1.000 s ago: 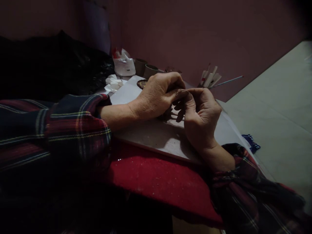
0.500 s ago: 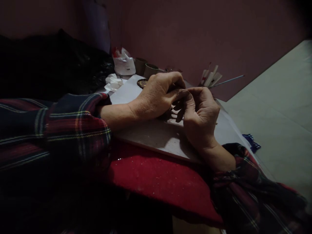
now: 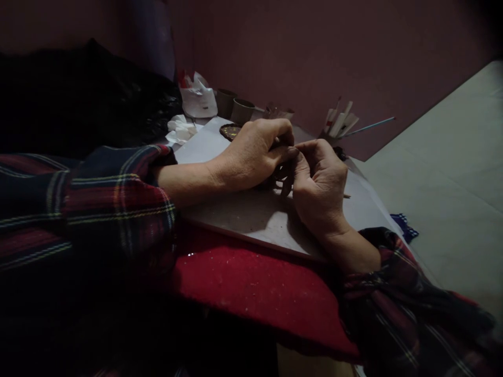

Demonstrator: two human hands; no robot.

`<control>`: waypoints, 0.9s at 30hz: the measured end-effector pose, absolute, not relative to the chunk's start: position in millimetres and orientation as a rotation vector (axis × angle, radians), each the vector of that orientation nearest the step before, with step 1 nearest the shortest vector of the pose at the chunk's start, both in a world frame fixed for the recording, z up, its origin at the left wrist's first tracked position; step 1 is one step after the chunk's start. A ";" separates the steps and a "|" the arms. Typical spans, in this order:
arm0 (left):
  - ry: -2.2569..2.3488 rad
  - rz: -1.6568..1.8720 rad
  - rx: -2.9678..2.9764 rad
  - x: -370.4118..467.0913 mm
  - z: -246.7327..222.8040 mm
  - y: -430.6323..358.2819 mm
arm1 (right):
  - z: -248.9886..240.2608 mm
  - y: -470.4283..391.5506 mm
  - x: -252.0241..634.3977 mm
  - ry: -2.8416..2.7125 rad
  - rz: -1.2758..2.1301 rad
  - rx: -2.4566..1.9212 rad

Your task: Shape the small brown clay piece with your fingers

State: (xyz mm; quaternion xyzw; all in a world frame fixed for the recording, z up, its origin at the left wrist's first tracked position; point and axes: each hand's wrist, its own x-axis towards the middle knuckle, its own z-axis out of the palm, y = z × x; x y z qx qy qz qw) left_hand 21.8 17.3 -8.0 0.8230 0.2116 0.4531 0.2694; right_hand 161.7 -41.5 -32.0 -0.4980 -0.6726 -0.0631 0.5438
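Note:
My left hand [image 3: 249, 152] reaches in from the left over a pale board [image 3: 236, 217], its fingers curled and pinched. Facing it, my right hand [image 3: 320, 183] has thumb and forefinger pressed together. The fingertips of both hands meet above the board, and whatever lies between them is too small and dark to name. Under the fingers are dark shapes, mostly hidden by my hands. A round dark dish [image 3: 230, 132] with yellow specks sits just behind my left hand.
Two grey-brown cups [image 3: 243, 111], a white bag [image 3: 198, 99] and crumpled tissue [image 3: 181, 129] stand at the back left. Behind my right hand is a bunch of sticks [image 3: 341, 121] with a thin blue rod. Red cloth [image 3: 255, 285] lies along the near edge.
My right hand has shifted slightly left, and its lower fingers have drawn in closer. Both hands stay fingertip to fingertip. The whole view has moved a little.

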 end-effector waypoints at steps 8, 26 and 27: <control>0.619 1.247 2.220 22.5 -7.9 16.3 | -33.2 -40.2 162.2 -1.628 -0.121 -1.183; 0.726 1.186 2.298 24.0 -4.6 18.4 | -33.2 -38.8 163.8 -1.673 -0.151 -1.172; 0.724 1.195 2.303 23.8 -4.5 18.2 | -33.2 -38.7 164.0 -1.676 -0.150 -1.175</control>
